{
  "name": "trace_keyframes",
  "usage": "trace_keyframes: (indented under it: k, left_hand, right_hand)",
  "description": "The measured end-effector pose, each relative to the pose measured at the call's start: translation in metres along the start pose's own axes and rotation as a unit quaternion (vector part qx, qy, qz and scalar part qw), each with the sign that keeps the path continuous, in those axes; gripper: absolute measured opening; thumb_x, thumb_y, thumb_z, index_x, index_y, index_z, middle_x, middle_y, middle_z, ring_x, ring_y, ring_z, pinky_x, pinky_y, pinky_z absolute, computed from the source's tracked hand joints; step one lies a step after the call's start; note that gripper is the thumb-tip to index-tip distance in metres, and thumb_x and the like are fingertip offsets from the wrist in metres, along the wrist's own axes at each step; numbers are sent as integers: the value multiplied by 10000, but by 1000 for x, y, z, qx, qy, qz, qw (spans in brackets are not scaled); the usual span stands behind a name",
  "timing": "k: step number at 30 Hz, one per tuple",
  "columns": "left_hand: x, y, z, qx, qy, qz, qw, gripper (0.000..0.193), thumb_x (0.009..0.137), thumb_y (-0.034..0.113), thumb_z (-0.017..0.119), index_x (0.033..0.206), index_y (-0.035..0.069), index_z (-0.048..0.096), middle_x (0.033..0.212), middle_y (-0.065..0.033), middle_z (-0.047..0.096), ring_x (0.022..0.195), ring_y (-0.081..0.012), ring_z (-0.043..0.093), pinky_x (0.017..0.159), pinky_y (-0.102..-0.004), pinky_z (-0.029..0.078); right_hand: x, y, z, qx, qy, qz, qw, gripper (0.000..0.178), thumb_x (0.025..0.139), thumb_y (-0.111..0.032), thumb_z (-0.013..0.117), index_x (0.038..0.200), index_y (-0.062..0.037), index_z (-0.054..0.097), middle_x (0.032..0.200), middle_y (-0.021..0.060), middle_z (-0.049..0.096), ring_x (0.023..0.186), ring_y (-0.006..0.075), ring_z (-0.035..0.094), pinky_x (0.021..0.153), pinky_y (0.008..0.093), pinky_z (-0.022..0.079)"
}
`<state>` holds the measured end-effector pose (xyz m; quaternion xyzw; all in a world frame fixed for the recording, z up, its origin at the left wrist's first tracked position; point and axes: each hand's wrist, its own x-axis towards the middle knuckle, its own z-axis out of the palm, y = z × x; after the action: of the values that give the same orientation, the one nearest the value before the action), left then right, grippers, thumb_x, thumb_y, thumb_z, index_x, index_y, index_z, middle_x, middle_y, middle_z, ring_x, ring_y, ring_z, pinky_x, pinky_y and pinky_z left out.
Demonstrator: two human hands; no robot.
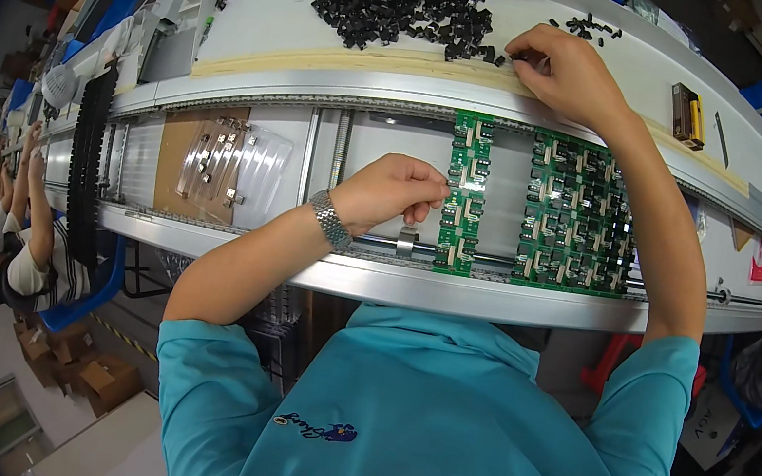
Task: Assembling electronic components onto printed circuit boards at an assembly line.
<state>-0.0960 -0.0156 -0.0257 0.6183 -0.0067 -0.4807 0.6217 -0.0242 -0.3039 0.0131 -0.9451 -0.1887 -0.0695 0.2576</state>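
Observation:
A narrow green circuit board lies across the conveyor rails in front of me, with pale and dark parts along it. My left hand has its fingers curled together, their tips at the board's left edge; whatever they may hold is hidden. Beyond the far rail, my right hand reaches into the white tray, thumb and forefinger pinched on a small black component. Just left of those fingertips spreads a large heap of black components. More populated green boards sit side by side below my right forearm.
A clear plastic tray with several metal connectors rests on brown cardboard at left. Loose black pieces and a small black-and-yellow box lie in the far tray. The near aluminium rail runs before my body. Other people sit at left.

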Motion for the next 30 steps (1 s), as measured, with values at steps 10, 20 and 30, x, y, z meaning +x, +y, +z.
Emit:
trace_keyframes:
  k: [10,20,30]
  left_hand:
    - [1,-3,-5,31,-8,9,999,159,972,121,683,1037,-19,717,810,-49,697,607,-66,591,527,-178,446]
    - [-23,59,-15,101,71,203,971,268,949,115,731,1182,-14,698,982,-104,755,771,-121,694,625,-200,521]
    - [1,64,40,30,15,280,959,243,930,88,746,1136,-36,711,927,-118,761,818,-147,734,729,-231,593]
  right_hand:
    - [-4,-4,0,16,-13,9,1000,173,875,-56,682,1026,-6,748,973,77,715,737,190,641,697,299,525]
    - [-57,-58,-25,225,14,-18,974,174,836,24,708,1005,3,744,976,73,717,767,177,636,720,286,526]
    - [-93,-88,-22,158,98,-61,981,236,810,65,751,1038,11,725,1010,75,713,822,166,633,759,264,534]
